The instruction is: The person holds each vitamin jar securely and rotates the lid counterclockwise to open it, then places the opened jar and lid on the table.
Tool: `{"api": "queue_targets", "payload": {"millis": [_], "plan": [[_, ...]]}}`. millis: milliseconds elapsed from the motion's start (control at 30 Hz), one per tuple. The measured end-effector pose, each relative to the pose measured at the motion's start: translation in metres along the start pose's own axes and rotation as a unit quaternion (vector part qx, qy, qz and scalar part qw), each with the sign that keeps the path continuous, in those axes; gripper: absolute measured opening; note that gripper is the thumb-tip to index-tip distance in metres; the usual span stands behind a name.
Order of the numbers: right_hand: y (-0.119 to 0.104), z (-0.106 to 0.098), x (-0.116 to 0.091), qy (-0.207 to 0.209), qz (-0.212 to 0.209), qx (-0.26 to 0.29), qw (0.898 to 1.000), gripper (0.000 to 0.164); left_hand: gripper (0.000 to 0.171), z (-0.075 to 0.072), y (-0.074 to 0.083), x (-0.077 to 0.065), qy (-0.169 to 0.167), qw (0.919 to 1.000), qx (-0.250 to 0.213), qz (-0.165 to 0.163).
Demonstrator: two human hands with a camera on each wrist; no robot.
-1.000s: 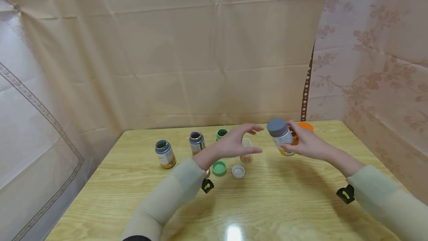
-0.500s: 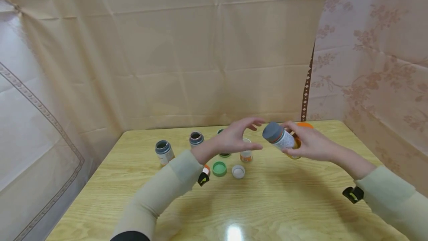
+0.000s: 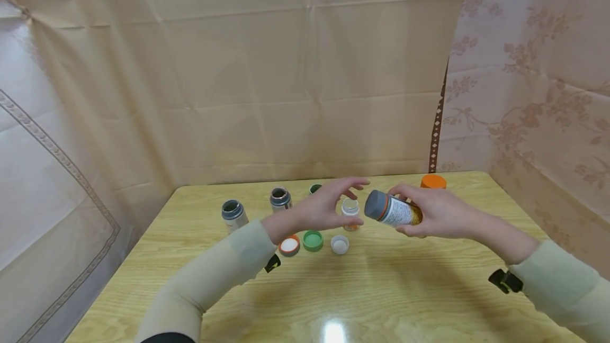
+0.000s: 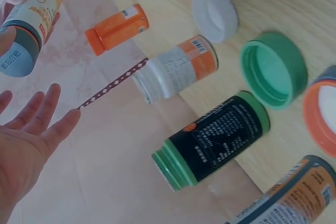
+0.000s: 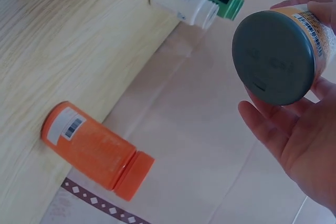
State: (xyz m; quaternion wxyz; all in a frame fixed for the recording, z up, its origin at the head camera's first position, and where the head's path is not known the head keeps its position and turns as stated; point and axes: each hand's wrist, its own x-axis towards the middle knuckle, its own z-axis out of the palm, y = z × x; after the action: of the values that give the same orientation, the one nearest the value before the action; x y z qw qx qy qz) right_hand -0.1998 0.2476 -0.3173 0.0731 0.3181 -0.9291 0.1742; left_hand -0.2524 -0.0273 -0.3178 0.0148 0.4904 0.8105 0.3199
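Observation:
My right hand (image 3: pixel 440 211) grips a supplement bottle (image 3: pixel 399 211) in the air above the table. The bottle lies tilted nearly on its side, its grey screw cap (image 3: pixel 375 204) pointing left; its label is white and yellow-orange. In the right wrist view the dark round base of the bottle (image 5: pixel 273 59) faces the camera. My left hand (image 3: pixel 321 208) hovers just left of the cap, thumb and fingers spread apart, with a gap between them and the bottle. The left wrist view shows the left hand (image 4: pixel 23 148) below the capped end, holding nothing.
Uncapped bottles stand behind: two grey-necked (image 3: pixel 233 215) (image 3: pixel 280 198), a green-necked one (image 4: pixel 212 140), a white one (image 3: pixel 350 215). Loose caps lie in front: orange-rimmed (image 3: pixel 288 245), green (image 3: pixel 313 241), white (image 3: pixel 340 244). An orange capped bottle (image 5: pixel 94 148) stands back right. Curtains (image 3: pixel 305 68) surround the table.
The bottle in my right hand has tipped from near upright to almost horizontal, cap swinging left and down. The left hand has shifted slightly left, its fingers still apart.

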Motion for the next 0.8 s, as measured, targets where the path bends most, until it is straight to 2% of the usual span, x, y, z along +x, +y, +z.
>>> {"api": "queue_targets", "payload": {"millis": [500,800], "plan": [[-0.009,0.008,0.006,-0.009,-0.026,-0.005,1.000,0.061,0.067,0.012,-0.001,-0.017,-0.007,0.9996,-0.026,0.011],[-0.009,0.011,0.008,-0.018,-0.045,0.000,0.999,0.059,0.057,0.018,-0.002,-0.018,-0.007,0.9983,-0.058,0.004]]}}
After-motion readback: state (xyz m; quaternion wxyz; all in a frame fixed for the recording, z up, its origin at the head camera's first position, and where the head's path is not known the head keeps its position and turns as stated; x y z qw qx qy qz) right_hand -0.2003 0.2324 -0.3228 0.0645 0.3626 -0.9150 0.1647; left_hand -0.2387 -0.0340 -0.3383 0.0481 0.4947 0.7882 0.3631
